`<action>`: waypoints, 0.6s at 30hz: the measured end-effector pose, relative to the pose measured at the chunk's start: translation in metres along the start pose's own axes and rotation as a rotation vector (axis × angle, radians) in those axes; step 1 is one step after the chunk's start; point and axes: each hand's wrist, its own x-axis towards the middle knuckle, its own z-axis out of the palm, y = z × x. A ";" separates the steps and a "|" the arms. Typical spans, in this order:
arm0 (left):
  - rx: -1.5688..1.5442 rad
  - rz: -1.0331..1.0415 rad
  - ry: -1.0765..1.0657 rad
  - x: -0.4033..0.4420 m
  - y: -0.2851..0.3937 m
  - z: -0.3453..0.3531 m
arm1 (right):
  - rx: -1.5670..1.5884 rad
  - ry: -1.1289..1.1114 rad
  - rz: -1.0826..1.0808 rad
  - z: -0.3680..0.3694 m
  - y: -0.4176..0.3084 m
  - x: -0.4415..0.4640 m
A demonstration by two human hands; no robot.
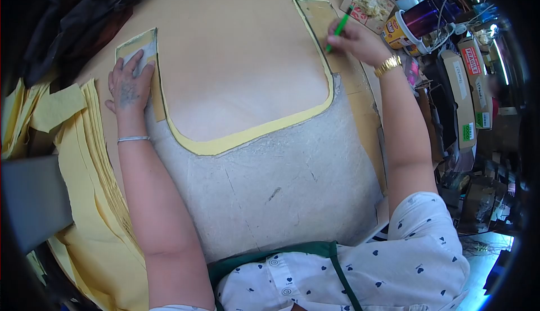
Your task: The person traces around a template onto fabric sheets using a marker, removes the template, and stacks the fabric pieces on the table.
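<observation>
A large grey U-shaped sheet [281, 181] lies flat in front of me, its inner curve edged by a yellow strip [247, 135]. On its upper left arm rests my left hand [130, 83], palm down with the fingers stretched out. Brown card pieces show along both arms of the U. My right hand [360, 42] grips a green pen [341, 28] over the brown card [322, 24] at the upper right arm. The pen points down toward the card; whether its tip touches, I cannot tell.
Stacked yellow sheets [93, 159] lie at the left, below dark cloth [73, 18]. At the upper right are a tray of shavings [368, 4], a yellow tub [396, 30], a purple cup [422, 18] and cables. Boxes [469, 86] stand along the right edge.
</observation>
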 end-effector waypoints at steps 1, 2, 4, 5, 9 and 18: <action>-0.004 -0.002 0.000 0.000 0.001 0.000 | 0.031 0.010 0.012 -0.004 -0.001 0.016; -0.006 -0.004 -0.001 0.000 0.001 0.000 | 0.064 0.019 0.025 -0.006 -0.002 0.031; -0.007 -0.006 0.000 0.000 0.000 -0.001 | 0.105 0.054 0.013 -0.012 0.003 0.064; -0.007 -0.004 0.001 -0.001 0.000 0.000 | 0.112 0.081 -0.011 -0.015 0.005 0.081; -0.007 0.011 0.013 0.000 -0.002 0.001 | 0.008 0.411 -0.053 -0.009 0.003 0.114; -0.167 0.835 0.260 -0.038 0.066 0.019 | 0.414 0.815 -0.125 -0.002 0.058 0.134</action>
